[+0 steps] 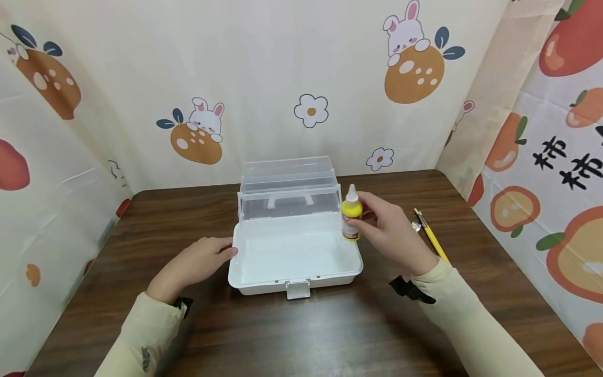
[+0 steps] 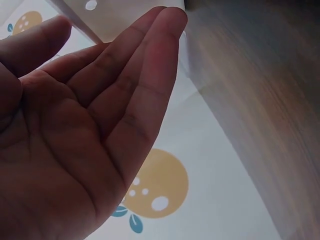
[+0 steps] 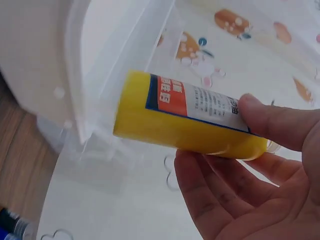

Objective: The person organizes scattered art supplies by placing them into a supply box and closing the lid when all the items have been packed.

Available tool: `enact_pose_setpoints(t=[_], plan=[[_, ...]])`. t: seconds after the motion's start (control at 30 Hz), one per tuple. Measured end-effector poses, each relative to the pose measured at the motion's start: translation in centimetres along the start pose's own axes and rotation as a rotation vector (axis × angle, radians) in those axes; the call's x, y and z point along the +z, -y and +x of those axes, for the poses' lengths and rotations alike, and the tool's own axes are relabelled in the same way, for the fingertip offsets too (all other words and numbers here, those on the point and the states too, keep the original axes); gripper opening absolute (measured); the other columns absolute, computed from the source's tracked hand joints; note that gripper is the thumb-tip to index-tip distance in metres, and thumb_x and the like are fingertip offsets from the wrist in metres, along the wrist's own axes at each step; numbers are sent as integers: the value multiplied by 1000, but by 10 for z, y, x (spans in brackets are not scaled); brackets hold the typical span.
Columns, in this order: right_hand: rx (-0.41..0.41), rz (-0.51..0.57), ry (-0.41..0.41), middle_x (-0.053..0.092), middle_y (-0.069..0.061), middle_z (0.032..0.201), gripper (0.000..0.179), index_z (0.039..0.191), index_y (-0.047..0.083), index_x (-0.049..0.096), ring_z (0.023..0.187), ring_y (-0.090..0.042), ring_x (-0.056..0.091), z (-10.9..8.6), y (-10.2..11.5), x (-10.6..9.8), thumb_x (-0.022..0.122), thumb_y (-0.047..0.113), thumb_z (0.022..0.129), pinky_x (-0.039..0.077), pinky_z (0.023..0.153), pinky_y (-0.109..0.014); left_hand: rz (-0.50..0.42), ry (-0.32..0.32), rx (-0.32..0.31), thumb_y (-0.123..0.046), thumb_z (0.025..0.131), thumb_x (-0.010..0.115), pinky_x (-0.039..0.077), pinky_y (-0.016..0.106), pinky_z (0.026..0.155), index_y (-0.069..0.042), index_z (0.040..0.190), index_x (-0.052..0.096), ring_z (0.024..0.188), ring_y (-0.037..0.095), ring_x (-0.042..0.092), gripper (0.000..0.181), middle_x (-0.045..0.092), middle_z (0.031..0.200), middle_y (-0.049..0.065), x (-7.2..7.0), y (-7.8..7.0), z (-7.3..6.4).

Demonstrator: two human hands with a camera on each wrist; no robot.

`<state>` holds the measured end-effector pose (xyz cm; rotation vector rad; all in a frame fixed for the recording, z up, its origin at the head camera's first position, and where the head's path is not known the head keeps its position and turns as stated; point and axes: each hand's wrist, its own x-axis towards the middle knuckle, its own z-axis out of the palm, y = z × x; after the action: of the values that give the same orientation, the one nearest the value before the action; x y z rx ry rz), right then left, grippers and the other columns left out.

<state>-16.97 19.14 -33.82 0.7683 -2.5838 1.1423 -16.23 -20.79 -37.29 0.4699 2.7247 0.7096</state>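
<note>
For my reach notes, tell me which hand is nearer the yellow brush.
Right: the right hand is just left of the yellow brush; the left hand is farther left, across the white box.

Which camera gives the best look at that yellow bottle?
The right wrist view: there the yellow bottle appears large, much of its label showing. The head view shows it smaller, with its white nozzle; the left wrist view lacks it.

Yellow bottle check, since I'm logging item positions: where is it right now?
In the head view, the yellow bottle is right of centre, held upright by the right hand at the right edge of the white box.
</note>
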Motion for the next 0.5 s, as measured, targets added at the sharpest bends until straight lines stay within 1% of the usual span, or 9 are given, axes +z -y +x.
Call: enact_pose_setpoints(t=[0.1, 0.2, 0.3, 0.4, 0.5], plan=[[-22, 24, 66, 66, -2, 111, 44, 130, 9, 57, 94, -18, 65, 6, 9, 8, 74, 12, 89, 57, 80, -35, 8, 8, 6, -26, 103, 52, 46, 55, 98, -3, 136, 60, 118, 31, 60, 41, 65, 128, 15, -2, -2, 1], [-2, -5, 116, 67, -1, 111, 49, 134, 7, 57, 96, -17, 65, 7, 15, 16, 75, 13, 89, 57, 80, -35, 20, 16, 9, -27, 102, 53, 47, 53, 96, -4, 133, 63, 114, 28, 62, 39, 67, 125, 13, -4, -4, 1], [6, -56, 149, 68, 0, 110, 52, 135, 5, 57, 96, -16, 64, 6, 18, 24, 76, 16, 88, 56, 81, -37, 31, 25, 3, -28, 102, 54, 48, 52, 94, -5, 131, 65, 110, 25, 63, 38, 67, 123, 11, -6, -4, 3], [-23, -118, 180, 69, -1, 108, 50, 132, 4, 59, 95, -15, 65, 7, 21, 31, 77, 17, 87, 56, 82, -36, 45, 31, -2, -27, 102, 55, 48, 52, 93, -6, 129, 66, 109, 25, 63, 36, 68, 121, 11, -7, -4, 4], [-45, -181, 216, 69, -4, 107, 49, 129, 4, 56, 94, -16, 67, 8, 24, 41, 76, 18, 87, 57, 81, -34, 66, 20, -3, -23, 103, 51, 49, 51, 91, -6, 126, 67, 106, 24, 63, 32, 69, 117, 10, -8, -3, 4]])
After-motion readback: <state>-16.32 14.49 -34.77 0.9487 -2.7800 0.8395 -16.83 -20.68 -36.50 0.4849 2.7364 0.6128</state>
